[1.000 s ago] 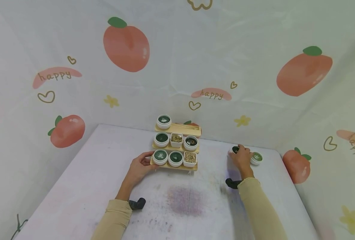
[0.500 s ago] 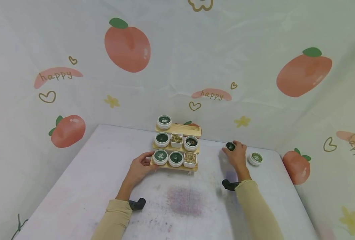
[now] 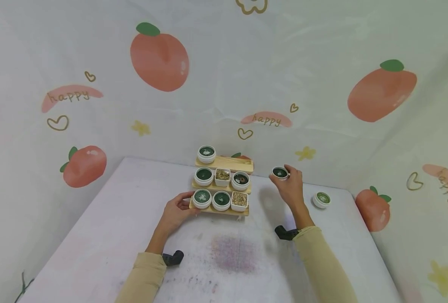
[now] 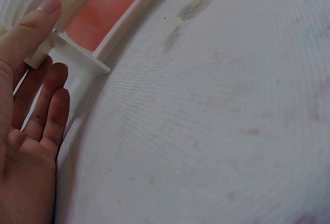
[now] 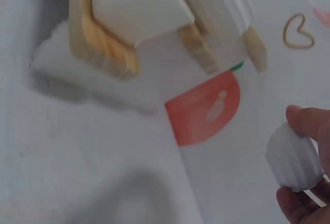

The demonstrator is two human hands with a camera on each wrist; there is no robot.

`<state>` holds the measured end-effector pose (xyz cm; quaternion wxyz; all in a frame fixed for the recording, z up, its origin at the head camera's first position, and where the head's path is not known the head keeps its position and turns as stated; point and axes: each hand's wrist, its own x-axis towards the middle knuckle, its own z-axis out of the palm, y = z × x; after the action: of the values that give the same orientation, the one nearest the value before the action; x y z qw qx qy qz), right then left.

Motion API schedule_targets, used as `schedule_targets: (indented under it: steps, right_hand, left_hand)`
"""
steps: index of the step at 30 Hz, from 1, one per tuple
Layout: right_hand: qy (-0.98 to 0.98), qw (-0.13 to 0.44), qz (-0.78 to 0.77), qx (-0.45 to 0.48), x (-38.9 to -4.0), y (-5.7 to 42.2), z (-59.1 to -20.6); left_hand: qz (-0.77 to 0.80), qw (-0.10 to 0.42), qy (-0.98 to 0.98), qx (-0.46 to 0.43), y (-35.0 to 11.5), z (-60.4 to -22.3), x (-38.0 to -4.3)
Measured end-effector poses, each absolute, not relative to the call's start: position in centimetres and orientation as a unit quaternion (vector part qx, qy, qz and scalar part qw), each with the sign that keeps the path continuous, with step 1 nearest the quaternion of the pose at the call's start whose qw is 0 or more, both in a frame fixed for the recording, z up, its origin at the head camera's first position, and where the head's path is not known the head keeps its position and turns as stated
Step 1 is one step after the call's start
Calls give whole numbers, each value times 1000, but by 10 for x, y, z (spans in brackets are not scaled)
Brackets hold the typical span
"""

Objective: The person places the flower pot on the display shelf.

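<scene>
My right hand (image 3: 291, 188) pinches a small round white bowl (image 3: 280, 173) with dark green contents between thumb and fingers, raised above the table. In the right wrist view the ribbed side of that bowl (image 5: 294, 158) shows. My left hand (image 3: 176, 213) grips the left end of the lowest wooden tier of a three-tier stand (image 3: 224, 212), thumb on top and fingers below. Two round green-filled bowls and a square bowl of grains (image 3: 239, 201) fill that tier. The middle tier carries two round bowls and a square one (image 3: 222, 176). On the top tier (image 3: 233, 163) one round bowl (image 3: 206, 154) stands at the left.
Another round white bowl (image 3: 321, 199) with lighter green contents stands on the table at the right. A white cloth backdrop printed with fruit rises behind the table (image 3: 152, 176). Black wrist mounts (image 3: 286, 232) stick out from both wrists.
My right hand has lifted the dark green bowl off the table and carried it left, toward the stand. My left hand stays on the stand.
</scene>
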<state>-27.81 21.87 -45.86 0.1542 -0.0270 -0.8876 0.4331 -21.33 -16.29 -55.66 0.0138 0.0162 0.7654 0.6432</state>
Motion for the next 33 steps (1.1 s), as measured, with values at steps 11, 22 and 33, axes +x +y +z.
schedule_targets:
  steps: [11, 22, 33]
  right_hand:
    - [-860, 153, 486, 28, -265, 181, -428]
    - [-839, 147, 517, 81, -265, 144, -405]
    - [-838, 126, 521, 104, -277, 109, -406]
  left_hand:
    - [640, 14, 768, 18, -162, -558, -213]
    - [635, 6, 772, 24, -163, -559, -214]
    - [635, 6, 772, 19, -163, -557, -212]
